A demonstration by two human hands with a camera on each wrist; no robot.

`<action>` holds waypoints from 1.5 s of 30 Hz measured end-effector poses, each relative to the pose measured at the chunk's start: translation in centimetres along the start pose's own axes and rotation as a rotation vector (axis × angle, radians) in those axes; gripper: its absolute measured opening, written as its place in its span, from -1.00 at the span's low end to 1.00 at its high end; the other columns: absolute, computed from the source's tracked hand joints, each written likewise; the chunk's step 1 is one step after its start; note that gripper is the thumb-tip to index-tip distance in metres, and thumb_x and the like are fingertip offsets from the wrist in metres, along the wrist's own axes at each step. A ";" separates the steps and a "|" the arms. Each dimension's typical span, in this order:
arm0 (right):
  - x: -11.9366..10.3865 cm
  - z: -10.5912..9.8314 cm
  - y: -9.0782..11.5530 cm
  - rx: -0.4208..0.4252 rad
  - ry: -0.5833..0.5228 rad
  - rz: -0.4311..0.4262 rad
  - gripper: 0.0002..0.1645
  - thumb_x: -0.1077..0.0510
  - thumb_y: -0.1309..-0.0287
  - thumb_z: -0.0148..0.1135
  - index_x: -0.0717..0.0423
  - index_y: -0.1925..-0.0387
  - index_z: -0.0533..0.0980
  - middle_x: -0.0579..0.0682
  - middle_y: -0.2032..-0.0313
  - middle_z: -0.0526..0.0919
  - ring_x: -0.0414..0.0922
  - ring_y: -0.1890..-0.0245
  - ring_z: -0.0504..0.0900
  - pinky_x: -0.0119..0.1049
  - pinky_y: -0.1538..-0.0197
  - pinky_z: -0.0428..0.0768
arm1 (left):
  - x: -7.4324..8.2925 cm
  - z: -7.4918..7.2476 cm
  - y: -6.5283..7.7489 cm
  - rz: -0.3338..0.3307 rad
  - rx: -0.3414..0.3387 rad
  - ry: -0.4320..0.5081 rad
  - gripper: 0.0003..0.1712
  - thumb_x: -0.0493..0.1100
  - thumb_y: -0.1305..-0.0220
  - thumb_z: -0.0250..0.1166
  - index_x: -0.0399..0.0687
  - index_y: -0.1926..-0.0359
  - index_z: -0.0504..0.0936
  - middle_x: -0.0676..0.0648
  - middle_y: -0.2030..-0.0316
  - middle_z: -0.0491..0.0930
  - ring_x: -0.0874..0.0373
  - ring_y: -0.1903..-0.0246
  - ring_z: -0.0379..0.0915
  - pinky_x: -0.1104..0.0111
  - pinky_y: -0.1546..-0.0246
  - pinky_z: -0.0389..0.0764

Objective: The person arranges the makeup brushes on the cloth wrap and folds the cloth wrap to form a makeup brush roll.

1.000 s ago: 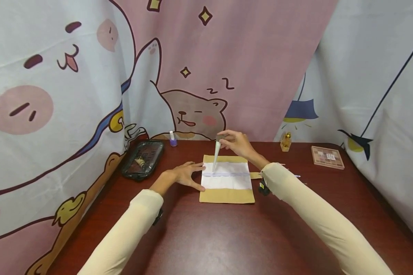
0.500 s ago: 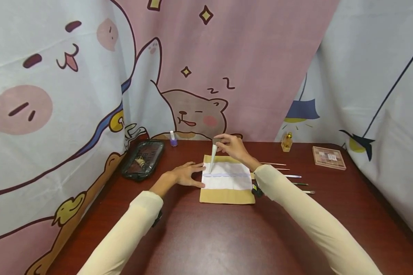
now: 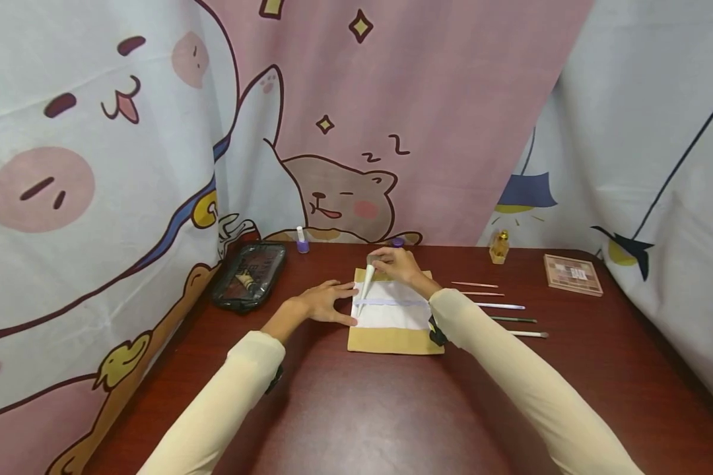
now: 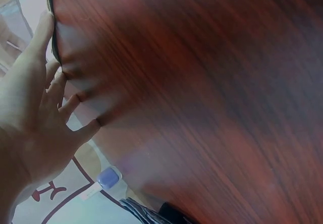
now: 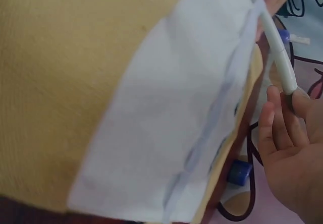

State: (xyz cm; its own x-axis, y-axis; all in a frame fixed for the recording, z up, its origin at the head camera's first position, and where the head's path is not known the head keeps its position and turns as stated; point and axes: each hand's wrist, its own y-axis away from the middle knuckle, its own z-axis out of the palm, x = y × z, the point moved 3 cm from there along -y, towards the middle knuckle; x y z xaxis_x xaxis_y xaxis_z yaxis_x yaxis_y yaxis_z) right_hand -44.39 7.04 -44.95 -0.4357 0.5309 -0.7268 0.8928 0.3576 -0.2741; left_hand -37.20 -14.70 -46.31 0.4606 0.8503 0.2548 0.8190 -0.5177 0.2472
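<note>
A yellow fabric brush roll [image 3: 395, 340] lies unfolded, with a white lining and a lavender elastic band [image 3: 398, 303] across it. My right hand [image 3: 401, 265] pinches a makeup brush [image 3: 365, 284] near its head, white handle slanting down. In the head view the handle's thin end reaches past the band at the roll's left side. The right wrist view shows thumb and fingertips at the wide end of the white handle [image 5: 278, 47], the brush head mostly hidden. My left hand [image 3: 321, 302] has spread fingers resting along the roll's left edge; in the left wrist view its fingertips touch the table.
Several slim brushes [image 3: 501, 306] lie side by side right of the roll. A black pouch [image 3: 249, 276] is at the left, a purple nail polish bottle [image 3: 302, 247] behind. A purple-capped item [image 3: 397, 243], a gold perfume bottle [image 3: 499, 249] and a makeup palette [image 3: 573, 274] stand farther right.
My right hand has moved down and slightly left, bringing the brush handle's tip from near the elastic band to beyond it. The brushes at right show more fully. The left hand stays in place.
</note>
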 end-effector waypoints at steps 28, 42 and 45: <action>-0.4 2.8 2.7 -0.158 0.048 -0.084 -0.74 0.27 -0.33 0.38 0.29 -0.01 0.72 0.17 0.09 0.80 0.04 0.11 0.80 -0.28 0.16 0.72 | 0.5 -0.3 0.4 -0.003 -0.016 -0.012 0.03 0.47 -0.26 0.31 0.29 -0.62 0.19 0.13 -0.64 0.00 -0.06 -0.60 -0.11 -0.24 -0.41 0.23; -0.7 3.1 4.3 -0.202 0.057 -0.141 -0.69 0.33 -0.32 0.36 0.35 -0.06 0.68 0.21 0.05 0.78 0.06 0.11 0.79 -0.15 0.01 0.72 | 0.7 -0.1 0.6 -0.021 -0.012 -0.007 0.05 0.49 -0.23 0.32 0.29 -0.62 0.20 0.13 -0.64 0.02 -0.05 -0.60 -0.11 -0.24 -0.40 0.24; -0.8 2.8 4.3 -0.194 0.075 -0.154 -0.65 0.33 -0.33 0.35 0.38 -0.10 0.64 0.22 0.04 0.78 0.07 0.09 0.78 -0.13 -0.02 0.71 | 0.7 -0.3 0.6 -0.017 -0.005 -0.012 0.05 0.49 -0.23 0.32 0.29 -0.62 0.21 0.13 -0.63 0.03 -0.04 -0.60 -0.09 -0.23 -0.40 0.25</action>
State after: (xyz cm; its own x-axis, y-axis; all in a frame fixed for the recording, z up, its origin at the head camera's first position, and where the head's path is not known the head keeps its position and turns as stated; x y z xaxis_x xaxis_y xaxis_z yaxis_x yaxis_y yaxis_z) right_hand -39.90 5.97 -47.33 -0.5787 0.5120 -0.6348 0.7798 0.5753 -0.2469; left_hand -36.49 -14.44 -45.70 0.4504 0.8602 0.2391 0.8251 -0.5034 0.2566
